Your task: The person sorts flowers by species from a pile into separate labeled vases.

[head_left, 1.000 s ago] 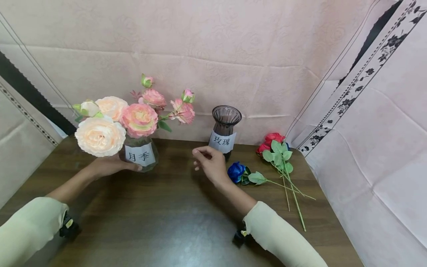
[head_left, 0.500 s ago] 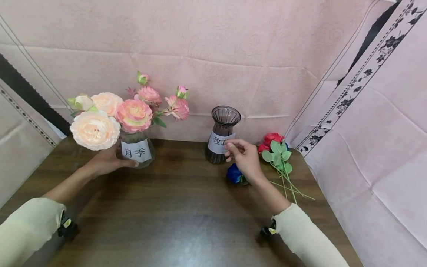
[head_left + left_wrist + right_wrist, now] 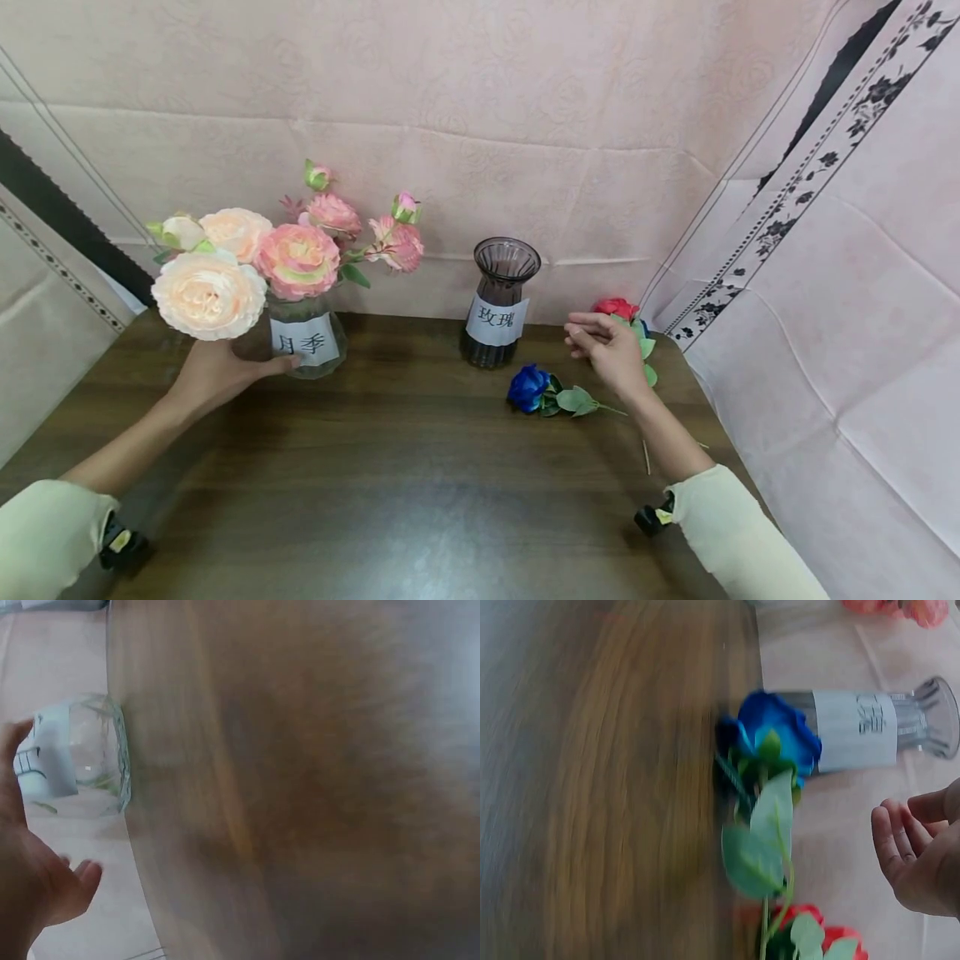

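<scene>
A clear glass vase [image 3: 337,360] with a white label bears large cream flowers [image 3: 210,296] and pink ones [image 3: 300,260]. My left hand [image 3: 213,375] is at its left side, thumb tip in front of the label's edge. In the left wrist view the fingers of that hand [image 3: 45,877] are spread, apart from the glass. My right hand [image 3: 615,358] hovers over the red roses [image 3: 617,307] with loosely bent fingers and nothing in them, hiding much of their stems. A single blue rose [image 3: 528,388] lies left of that hand.
Between the clear vase and the roses stands a dark fluted glass vase [image 3: 491,353], also labelled, with no flowers in it. Pale patterned cloth [image 3: 480,100] hangs behind the brown wooden table [image 3: 390,467] and along its sides.
My right hand has moved right, from in front of the dark vase, past the blue rose, to the red roses. The left hand has loosened and drawn slightly left from the clear vase.
</scene>
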Action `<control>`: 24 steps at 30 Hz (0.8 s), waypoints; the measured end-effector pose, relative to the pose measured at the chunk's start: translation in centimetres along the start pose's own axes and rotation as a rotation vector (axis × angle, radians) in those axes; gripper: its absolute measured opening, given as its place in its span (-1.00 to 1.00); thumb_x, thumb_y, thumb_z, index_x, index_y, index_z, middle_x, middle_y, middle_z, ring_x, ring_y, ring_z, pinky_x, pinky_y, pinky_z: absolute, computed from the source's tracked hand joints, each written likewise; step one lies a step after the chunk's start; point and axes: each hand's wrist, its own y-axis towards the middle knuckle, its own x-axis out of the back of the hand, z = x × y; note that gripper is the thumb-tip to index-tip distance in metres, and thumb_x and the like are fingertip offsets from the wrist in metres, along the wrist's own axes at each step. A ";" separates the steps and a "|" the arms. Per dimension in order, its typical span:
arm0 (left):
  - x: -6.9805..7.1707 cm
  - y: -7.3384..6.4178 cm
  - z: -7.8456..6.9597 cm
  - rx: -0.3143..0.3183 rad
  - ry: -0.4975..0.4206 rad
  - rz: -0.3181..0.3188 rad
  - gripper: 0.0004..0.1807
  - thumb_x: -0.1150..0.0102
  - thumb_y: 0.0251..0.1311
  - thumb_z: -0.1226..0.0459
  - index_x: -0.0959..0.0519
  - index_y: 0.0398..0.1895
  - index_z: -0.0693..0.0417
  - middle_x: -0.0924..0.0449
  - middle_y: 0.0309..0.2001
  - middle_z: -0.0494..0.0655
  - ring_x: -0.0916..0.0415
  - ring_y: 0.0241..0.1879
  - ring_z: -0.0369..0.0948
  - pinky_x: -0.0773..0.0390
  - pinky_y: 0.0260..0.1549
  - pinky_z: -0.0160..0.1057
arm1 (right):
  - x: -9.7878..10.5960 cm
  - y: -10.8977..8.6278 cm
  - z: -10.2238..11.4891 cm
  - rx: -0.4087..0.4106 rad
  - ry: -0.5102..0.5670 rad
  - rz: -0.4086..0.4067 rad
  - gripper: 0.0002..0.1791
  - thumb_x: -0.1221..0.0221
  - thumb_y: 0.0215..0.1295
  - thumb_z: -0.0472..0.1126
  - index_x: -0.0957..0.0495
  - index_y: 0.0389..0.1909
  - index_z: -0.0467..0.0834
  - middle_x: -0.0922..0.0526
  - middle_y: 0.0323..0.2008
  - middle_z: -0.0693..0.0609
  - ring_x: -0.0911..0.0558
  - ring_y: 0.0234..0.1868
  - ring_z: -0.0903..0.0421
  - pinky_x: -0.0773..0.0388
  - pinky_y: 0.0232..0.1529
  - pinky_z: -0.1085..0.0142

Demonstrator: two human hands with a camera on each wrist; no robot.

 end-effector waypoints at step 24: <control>-6.8 -3.0 -11.7 0.100 -0.012 0.266 -0.29 -0.71 0.18 -0.18 -0.73 0.22 0.04 -0.82 0.11 0.10 -0.78 0.04 0.01 -0.75 0.05 -0.20 | 7.5 -0.4 -0.9 -0.019 -0.418 0.194 -0.62 -0.36 0.63 -0.16 -0.75 0.25 -0.34 -0.88 -0.19 -0.19 -0.74 -0.30 0.17 -0.55 -0.40 0.39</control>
